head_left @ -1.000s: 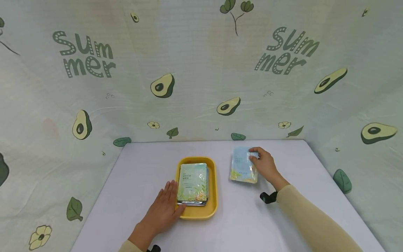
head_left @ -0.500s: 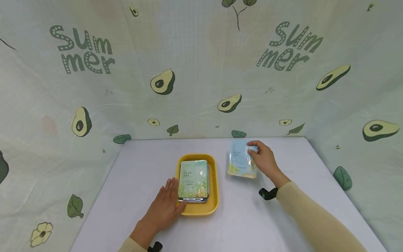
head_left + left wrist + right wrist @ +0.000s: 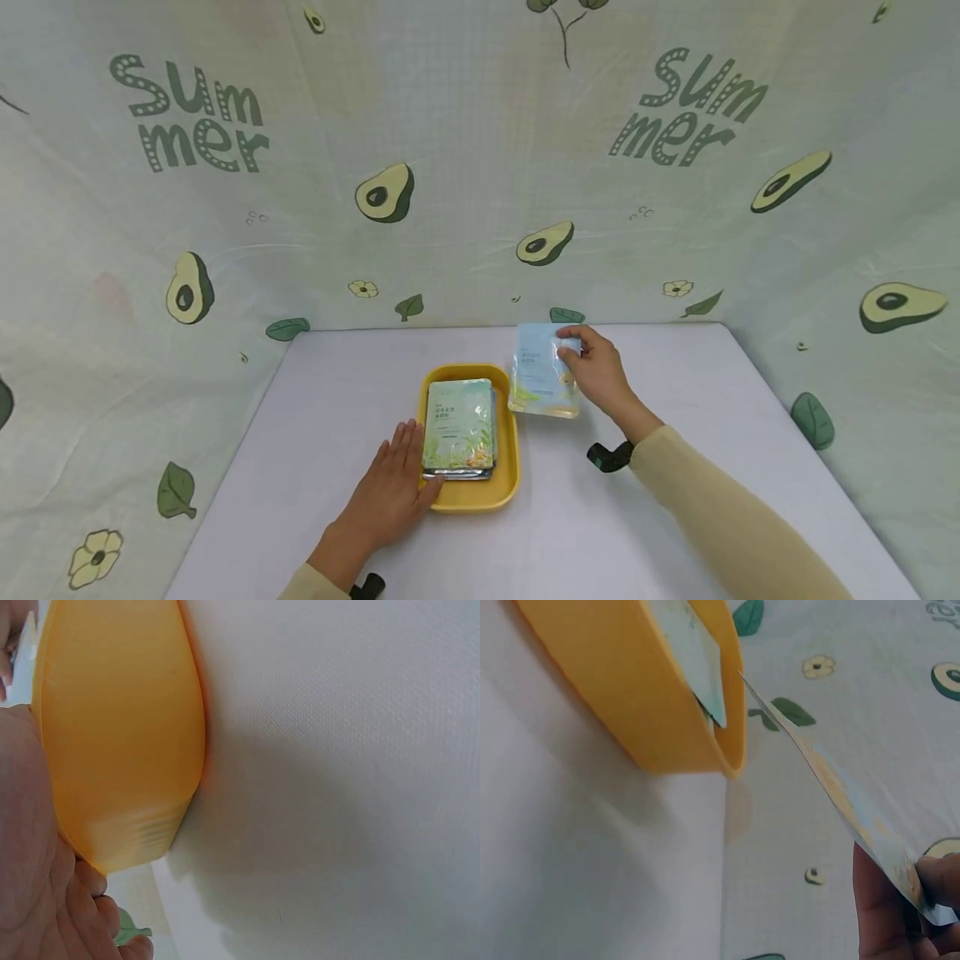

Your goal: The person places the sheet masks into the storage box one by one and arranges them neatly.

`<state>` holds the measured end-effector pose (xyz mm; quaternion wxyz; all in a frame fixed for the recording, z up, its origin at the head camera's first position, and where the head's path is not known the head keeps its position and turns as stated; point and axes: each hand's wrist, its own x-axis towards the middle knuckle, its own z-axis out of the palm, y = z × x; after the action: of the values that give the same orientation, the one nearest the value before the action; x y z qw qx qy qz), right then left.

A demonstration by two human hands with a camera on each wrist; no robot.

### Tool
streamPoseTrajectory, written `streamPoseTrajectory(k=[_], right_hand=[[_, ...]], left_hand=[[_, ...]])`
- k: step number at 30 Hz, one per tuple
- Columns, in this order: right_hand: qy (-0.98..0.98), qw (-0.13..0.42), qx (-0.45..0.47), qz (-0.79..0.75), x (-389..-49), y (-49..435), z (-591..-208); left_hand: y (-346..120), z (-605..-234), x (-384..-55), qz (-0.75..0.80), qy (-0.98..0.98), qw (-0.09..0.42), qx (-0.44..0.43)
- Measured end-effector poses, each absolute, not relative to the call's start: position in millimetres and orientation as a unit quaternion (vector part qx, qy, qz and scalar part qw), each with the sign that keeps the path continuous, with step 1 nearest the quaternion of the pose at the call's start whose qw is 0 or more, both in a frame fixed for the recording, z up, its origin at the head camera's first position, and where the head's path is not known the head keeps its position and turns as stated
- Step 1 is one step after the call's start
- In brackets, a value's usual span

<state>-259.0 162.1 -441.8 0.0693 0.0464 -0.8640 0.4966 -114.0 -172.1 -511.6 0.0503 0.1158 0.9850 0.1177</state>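
Note:
My right hand pinches a flat blue sachet by its right edge, thumb on the printed face. The sachet hangs just right of a yellow tray and overlaps its rim in the head view. In the right wrist view the sachet is seen nearly edge-on, raised beside the tray wall. Inside the tray lies a stack of similar sachets, a green one on top. My left hand rests with straight fingers along the tray's left rim; in the left wrist view its palm meets the yellow wall.
The tray stands on a white table. A pale curtain printed with avocados, leaves and lettering hangs behind the table and along its sides. Black wrist-camera mounts sit at both wrists.
My right hand has lifted the blue sachet off the table and carried it left, up to the tray's right edge. The left hand stays at the tray's rim.

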Motion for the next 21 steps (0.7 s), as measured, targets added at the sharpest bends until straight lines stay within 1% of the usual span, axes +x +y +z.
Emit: streamPoseTrajectory(k=[9,16,21], right_hand=[[-0.851,0.049,0.064,0.520,-248,120,-440],[-0.847,0.031,0.077,0.524,-242,88,-449],[-0.845,0.005,0.089,0.527,-238,72,-458]], left_hand=[[-173,-512,-114,0.124,0.984,0.046,0.116],[-172,-512,-114,0.123,0.985,0.047,0.112],[-171,-511,-114,0.135,0.983,0.047,0.115]])
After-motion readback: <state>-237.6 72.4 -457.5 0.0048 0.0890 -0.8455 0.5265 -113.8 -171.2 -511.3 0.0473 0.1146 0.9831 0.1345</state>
